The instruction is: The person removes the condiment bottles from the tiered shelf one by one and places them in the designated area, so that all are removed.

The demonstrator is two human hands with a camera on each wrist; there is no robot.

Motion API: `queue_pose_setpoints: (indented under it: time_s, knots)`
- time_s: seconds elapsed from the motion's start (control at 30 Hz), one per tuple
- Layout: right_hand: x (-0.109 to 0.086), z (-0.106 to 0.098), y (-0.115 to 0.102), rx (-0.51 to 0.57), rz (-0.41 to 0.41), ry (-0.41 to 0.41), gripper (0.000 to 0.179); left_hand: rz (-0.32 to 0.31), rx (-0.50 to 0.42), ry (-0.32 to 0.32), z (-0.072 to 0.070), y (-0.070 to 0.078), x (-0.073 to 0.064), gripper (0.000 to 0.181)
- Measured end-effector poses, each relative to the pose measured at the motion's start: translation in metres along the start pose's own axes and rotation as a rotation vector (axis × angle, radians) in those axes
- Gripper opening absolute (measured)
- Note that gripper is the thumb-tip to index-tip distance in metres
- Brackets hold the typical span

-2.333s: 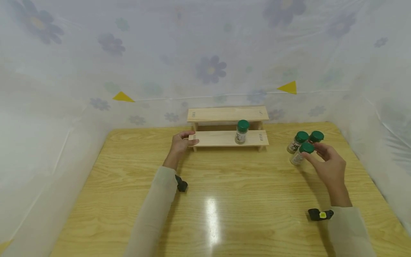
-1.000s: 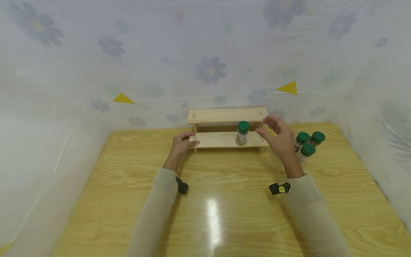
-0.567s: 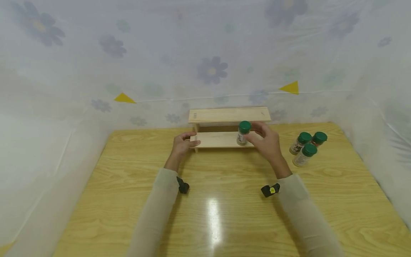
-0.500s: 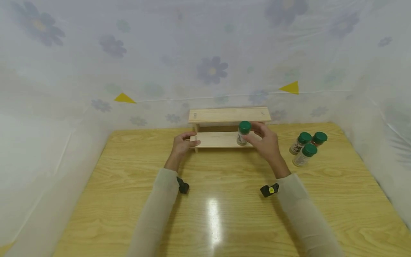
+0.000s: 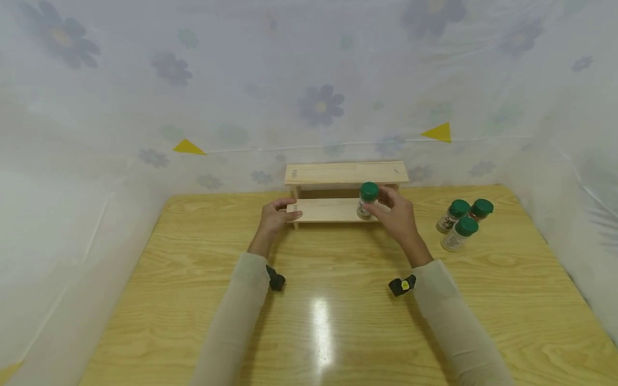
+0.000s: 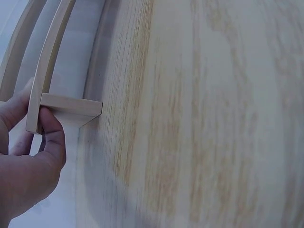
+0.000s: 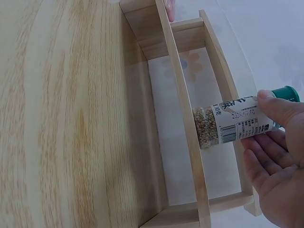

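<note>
A two-tier wooden shelf [image 5: 328, 209] stands at the back of the table. My left hand [image 5: 275, 219] grips the left end of its lower board, thumb on one face and fingers on the other, as the left wrist view shows at the board end [image 6: 35, 102]. On the lower board, right of the middle, a green-capped spice jar [image 5: 369, 191] stands upright. My right hand [image 5: 399, 217] holds this jar from the right, thumb on the label. Seeds show through the clear base of the jar [image 7: 206, 128] in the right wrist view, its bottom at the board.
Three more green-capped jars, a front one [image 5: 455, 239], a left one [image 5: 450, 217] and a back one [image 5: 482, 208], stand close together on the table [image 5: 357, 311] to the right. Behind the shelf hangs a flowered white sheet [image 5: 241, 96] with yellow triangles.
My right hand has left the jar group on the right, moved left to the shelf and taken hold of the jar there. The left hand stays on the board.
</note>
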State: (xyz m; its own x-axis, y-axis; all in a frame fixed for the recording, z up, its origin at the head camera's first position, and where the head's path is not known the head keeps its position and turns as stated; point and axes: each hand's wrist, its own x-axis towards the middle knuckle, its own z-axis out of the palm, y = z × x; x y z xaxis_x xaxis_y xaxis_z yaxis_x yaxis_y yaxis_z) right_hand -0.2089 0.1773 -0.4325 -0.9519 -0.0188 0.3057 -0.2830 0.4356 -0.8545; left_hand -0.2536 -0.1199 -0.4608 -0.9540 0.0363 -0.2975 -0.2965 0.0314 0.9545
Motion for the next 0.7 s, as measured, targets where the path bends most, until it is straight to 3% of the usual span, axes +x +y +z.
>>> queue_pose_setpoints:
  time_s: [0.33, 0.7]
  knots:
    - [-0.001, -0.003, -0.002, -0.024, -0.011, 0.026, 0.05, 0.002, 0.0, -0.009, 0.0, -0.001, 0.001, 0.042]
    - [-0.006, -0.032, -0.003, -0.094, -0.037, 0.123, 0.047, 0.005, 0.0, -0.001, -0.001, -0.002, 0.002, 0.041]
